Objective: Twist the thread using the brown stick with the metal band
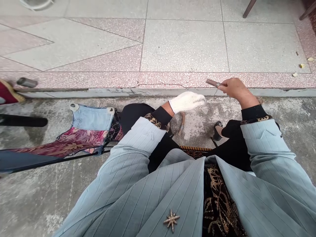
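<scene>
My right hand (pixel 234 87) is bare and closed around a short brown stick (pixel 212 82). Thin wire is wound about the stick close to my fingers, and its free end points left over the step edge. To the left is my left hand (pixel 187 101), in a white knitted glove, its fingers curled together. Whatever it may hold is hidden by the glove. Below that glove, a curved brown wooden piece (pixel 181 124) with a wrapped band lies on the concrete.
A tiled step (pixel 182 49) with a cracked edge runs across the front. At left are a folding chair (pixel 91 118) with denim and floral fabric, a metal cylinder (pixel 27 82) and a red shoe (pixel 8 93). Brown furniture legs (pixel 249 8) stand at the upper right.
</scene>
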A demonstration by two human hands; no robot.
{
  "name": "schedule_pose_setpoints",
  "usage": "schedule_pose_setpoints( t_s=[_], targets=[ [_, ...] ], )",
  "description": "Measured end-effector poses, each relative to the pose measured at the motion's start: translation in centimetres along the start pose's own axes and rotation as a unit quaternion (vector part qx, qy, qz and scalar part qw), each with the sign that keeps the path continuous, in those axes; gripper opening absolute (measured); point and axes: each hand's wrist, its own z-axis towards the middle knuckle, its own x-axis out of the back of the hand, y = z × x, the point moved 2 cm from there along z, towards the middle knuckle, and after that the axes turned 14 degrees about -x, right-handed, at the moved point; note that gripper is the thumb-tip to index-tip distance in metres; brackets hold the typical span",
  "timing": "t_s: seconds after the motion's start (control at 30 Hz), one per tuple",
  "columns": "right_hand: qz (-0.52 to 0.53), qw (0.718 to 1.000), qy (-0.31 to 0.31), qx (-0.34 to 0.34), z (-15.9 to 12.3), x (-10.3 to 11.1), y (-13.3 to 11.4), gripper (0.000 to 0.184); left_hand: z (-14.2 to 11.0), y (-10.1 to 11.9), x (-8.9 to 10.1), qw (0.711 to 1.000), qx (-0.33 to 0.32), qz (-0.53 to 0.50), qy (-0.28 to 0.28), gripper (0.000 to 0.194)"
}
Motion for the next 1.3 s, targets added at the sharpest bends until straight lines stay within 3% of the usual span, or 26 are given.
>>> schedule_pose_setpoints(
  t_s=[0.1,0.17,0.3,0.4,0.5,0.67,0.8,0.93,1.03,1.2,1.3],
  targets=[
    [-0.120,0.985,-0.126,0.015,-0.2,-1.3,-0.5,0.028,-0.2,-0.4,0.4,0.997,0.043,0.045,0.039,0.040],
    [-0.136,0.960,-0.242,0.037,-0.7,-2.1,-0.6,0.025,-0.4,-0.7,0.8,0.994,0.069,0.057,0.069,0.039],
    [-0.034,0.878,-0.455,0.143,-2.5,-2.1,-1.0,0.038,-0.9,-1.1,2.0,0.985,0.120,0.052,0.114,0.033],
    [0.078,0.826,-0.516,0.213,-3.8,-0.4,-1.3,0.045,-1.1,-1.3,2.5,0.976,0.163,0.035,0.143,0.031],
    [0.186,0.826,-0.476,0.236,-4.5,1.7,-1.1,0.041,-0.8,-1.1,2.4,0.973,0.156,-0.012,0.168,0.030],
    [0.349,0.869,-0.288,0.200,-4.5,3.8,-0.6,0.042,0.7,0.2,1.4,0.965,0.098,-0.175,0.169,0.030],
    [0.409,0.881,-0.181,0.154,-3.8,4.1,-1.3,0.045,1.6,1.4,0.2,0.921,0.047,-0.365,0.128,0.038],
    [0.381,0.908,-0.128,0.117,-3.1,3.8,-2.4,0.044,1.6,2.3,-0.4,0.874,0.011,-0.484,0.050,0.053],
    [0.333,0.936,-0.089,0.075,-2.8,3.3,-2.5,0.041,1.4,2.8,-0.6,0.874,0.001,-0.486,0.007,0.058],
    [0.158,0.986,-0.033,0.035,-2.3,1.9,-1.9,0.033,1.1,2.7,0.1,0.885,-0.026,-0.464,0.022,0.054],
    [0.080,0.990,-0.096,0.067,-2.3,0.7,-1.5,0.034,0.8,2.0,1.0,0.894,0.005,-0.444,0.053,0.048]
  ],
)
